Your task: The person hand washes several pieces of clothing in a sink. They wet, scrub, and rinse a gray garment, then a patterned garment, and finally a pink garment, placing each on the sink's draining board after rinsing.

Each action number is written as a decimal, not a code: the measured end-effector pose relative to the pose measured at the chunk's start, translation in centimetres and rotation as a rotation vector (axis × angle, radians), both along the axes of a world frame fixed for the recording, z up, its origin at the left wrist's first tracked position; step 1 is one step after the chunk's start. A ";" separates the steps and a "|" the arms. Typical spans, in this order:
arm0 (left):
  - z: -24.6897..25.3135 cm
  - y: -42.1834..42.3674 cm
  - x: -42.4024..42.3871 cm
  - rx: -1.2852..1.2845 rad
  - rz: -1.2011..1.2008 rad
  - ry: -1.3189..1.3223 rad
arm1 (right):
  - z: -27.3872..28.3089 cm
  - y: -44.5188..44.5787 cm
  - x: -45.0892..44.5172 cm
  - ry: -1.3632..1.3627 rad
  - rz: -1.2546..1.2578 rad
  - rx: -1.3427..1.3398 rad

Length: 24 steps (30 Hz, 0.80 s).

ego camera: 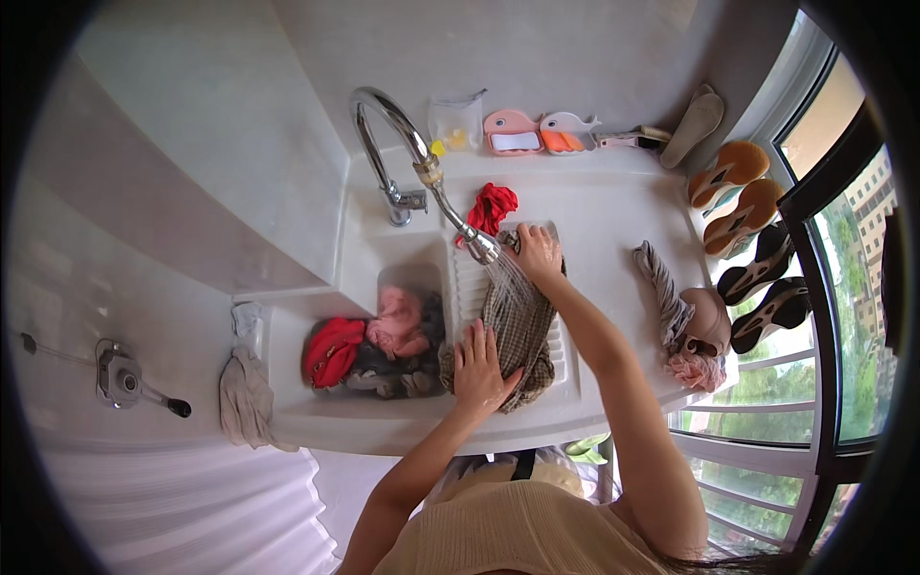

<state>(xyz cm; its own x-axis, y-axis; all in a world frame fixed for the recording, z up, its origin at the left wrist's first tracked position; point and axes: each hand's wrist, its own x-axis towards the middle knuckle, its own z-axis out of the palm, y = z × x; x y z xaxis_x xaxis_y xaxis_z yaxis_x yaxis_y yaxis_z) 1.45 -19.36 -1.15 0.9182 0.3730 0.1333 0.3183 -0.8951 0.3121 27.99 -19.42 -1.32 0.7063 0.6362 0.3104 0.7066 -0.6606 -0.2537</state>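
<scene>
A wet checkered cloth garment lies lengthwise over the ribbed washboard of a white laundry sink. Water sprays onto it from the flexible chrome faucet. My left hand rests on the garment's lower left part, palm down with the fingers apart. At its top end is my right hand, with fingers bent over the cloth; whether they grip it is unclear. A crumpled red cloth lies just above the washboard. In the basin to the left, a red garment, a pink one and dark ones sit in water.
Whale-shaped soap dishes and brushes line the back ledge. On the counter's right lie a striped cloth and a beige bra. Shoes stand by the window. A grey cloth hangs over the sink's left edge.
</scene>
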 end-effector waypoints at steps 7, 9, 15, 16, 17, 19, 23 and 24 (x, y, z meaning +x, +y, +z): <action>0.4 0.4 0.0 -0.029 -0.038 0.268 | 1.5 -6.0 -15.2 0.240 0.368 -0.085; 0.4 0.1 0.6 -0.006 0.007 0.192 | -0.1 -5.6 -11.4 0.184 0.398 -0.121; 0.0 -0.4 0.4 0.033 0.033 0.010 | -0.9 -0.2 -0.7 0.056 0.040 0.038; 0.0 -0.3 0.3 0.030 0.040 0.015 | -1.0 -0.4 -2.1 0.110 0.028 0.013; 0.0 -0.4 0.2 0.027 0.046 0.021 | -1.2 -0.8 -4.0 0.164 0.015 -0.012; -0.2 0.0 0.4 -0.025 0.068 0.034 | 1.9 -3.4 -11.2 0.247 0.132 -0.083; 0.0 0.2 0.3 0.079 -0.027 0.026 | 1.9 -6.5 -12.7 0.141 0.383 -0.146; 0.2 0.1 0.6 0.059 -0.010 0.009 | 0.6 -5.2 -9.4 0.001 0.374 -0.111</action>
